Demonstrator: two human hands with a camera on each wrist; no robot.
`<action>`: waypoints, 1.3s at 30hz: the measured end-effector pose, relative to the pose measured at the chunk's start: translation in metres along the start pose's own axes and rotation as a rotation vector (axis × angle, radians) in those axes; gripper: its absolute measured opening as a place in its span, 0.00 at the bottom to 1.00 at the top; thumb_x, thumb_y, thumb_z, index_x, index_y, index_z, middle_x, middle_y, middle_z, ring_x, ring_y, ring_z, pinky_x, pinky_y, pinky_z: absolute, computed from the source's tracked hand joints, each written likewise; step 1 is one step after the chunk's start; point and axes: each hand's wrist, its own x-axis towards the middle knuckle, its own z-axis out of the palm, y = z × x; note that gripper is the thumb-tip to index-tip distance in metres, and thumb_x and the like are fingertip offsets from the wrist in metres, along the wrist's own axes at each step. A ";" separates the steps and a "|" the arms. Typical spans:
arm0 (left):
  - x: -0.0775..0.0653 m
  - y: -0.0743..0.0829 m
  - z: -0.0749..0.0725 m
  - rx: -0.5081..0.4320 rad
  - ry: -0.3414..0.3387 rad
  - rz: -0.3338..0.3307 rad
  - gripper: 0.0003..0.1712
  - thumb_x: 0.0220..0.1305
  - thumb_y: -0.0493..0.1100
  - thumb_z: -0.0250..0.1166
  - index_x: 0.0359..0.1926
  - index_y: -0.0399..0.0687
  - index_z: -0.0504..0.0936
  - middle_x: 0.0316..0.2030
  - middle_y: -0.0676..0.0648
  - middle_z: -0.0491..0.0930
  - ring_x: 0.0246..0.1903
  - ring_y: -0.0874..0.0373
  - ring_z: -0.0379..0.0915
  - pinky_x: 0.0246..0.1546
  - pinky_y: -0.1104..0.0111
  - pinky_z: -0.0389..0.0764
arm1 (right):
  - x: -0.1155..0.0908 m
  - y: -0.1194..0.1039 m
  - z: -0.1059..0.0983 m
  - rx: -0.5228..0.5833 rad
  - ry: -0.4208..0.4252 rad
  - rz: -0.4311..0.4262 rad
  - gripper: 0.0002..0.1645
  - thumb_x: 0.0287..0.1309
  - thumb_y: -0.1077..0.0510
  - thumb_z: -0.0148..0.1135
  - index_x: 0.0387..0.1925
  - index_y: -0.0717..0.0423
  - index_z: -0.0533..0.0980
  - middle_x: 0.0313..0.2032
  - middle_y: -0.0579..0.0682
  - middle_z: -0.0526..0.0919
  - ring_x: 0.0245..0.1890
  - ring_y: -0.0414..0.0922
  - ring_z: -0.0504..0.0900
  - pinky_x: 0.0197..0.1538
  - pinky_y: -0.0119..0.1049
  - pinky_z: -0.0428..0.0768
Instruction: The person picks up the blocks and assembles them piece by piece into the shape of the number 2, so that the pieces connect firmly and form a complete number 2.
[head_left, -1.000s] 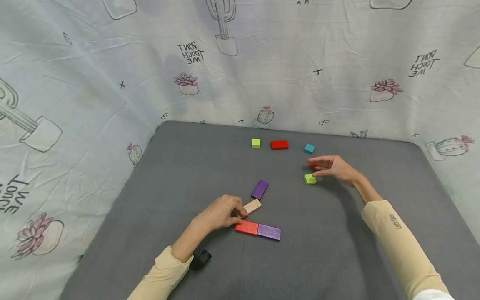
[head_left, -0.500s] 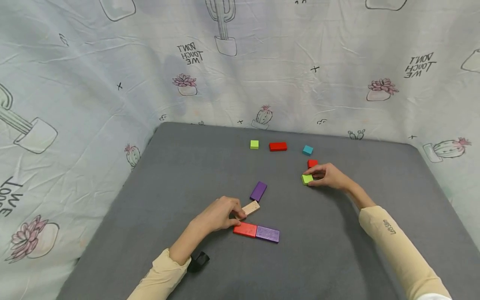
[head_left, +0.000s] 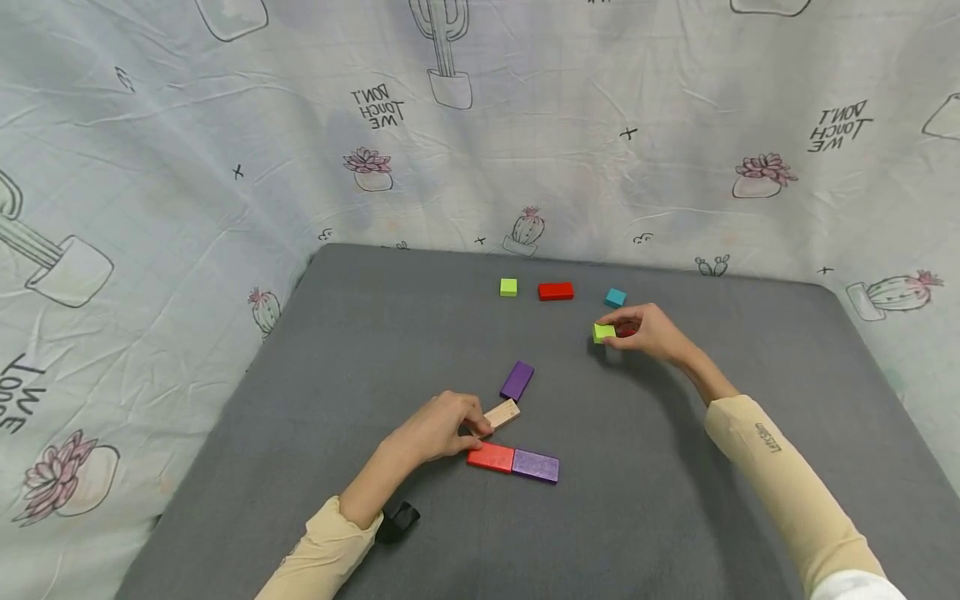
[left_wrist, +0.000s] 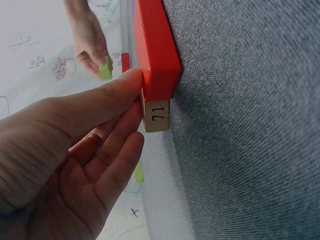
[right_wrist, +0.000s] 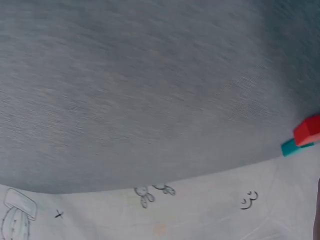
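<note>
In the head view my right hand (head_left: 647, 329) pinches a lime-green block (head_left: 603, 333) between thumb and fingers, held over the table with its shadow beneath. Partly behind these fingers is a small red block (head_left: 628, 331); a blue block (head_left: 615, 297) lies just beyond. My left hand (head_left: 446, 425) rests low at the table, thumb at the corner of a longer red block (head_left: 491, 457) and fingertips at the near end of a plain wooden block (head_left: 502, 414). The left wrist view shows "71" on the wooden block's end (left_wrist: 158, 116). A purple block (head_left: 536, 467) abuts the longer red one.
Another purple block (head_left: 517, 381) lies at the wooden block's far end. Toward the back are a second lime-green block (head_left: 508, 287) and a red block (head_left: 556, 291). A printed cloth (head_left: 570, 150) hangs behind the grey table (head_left: 375, 333). A black device (head_left: 400, 521) sits at the left wrist.
My right hand has closed its fingers on the lime-green block, lifted it and carried it slightly back and left. My left hand and the blocks beside it have stayed put.
</note>
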 end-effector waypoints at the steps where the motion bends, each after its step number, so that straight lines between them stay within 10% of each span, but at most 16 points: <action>1: 0.000 0.000 0.000 0.001 -0.001 0.000 0.11 0.50 0.34 0.74 0.38 0.43 0.88 0.32 0.53 0.80 0.35 0.64 0.80 0.38 0.70 0.80 | 0.002 -0.003 0.001 0.002 -0.001 0.003 0.20 0.52 0.65 0.70 0.48 0.65 0.80 0.45 0.61 0.82 0.40 0.43 0.82 0.41 0.26 0.78; 39: 0.000 0.002 -0.001 -0.033 -0.006 -0.019 0.11 0.50 0.33 0.74 0.38 0.42 0.88 0.33 0.52 0.81 0.36 0.63 0.80 0.39 0.69 0.80 | 0.049 -0.034 0.053 0.067 -0.106 -0.119 0.16 0.51 0.67 0.70 0.44 0.68 0.81 0.43 0.62 0.84 0.41 0.54 0.82 0.50 0.51 0.78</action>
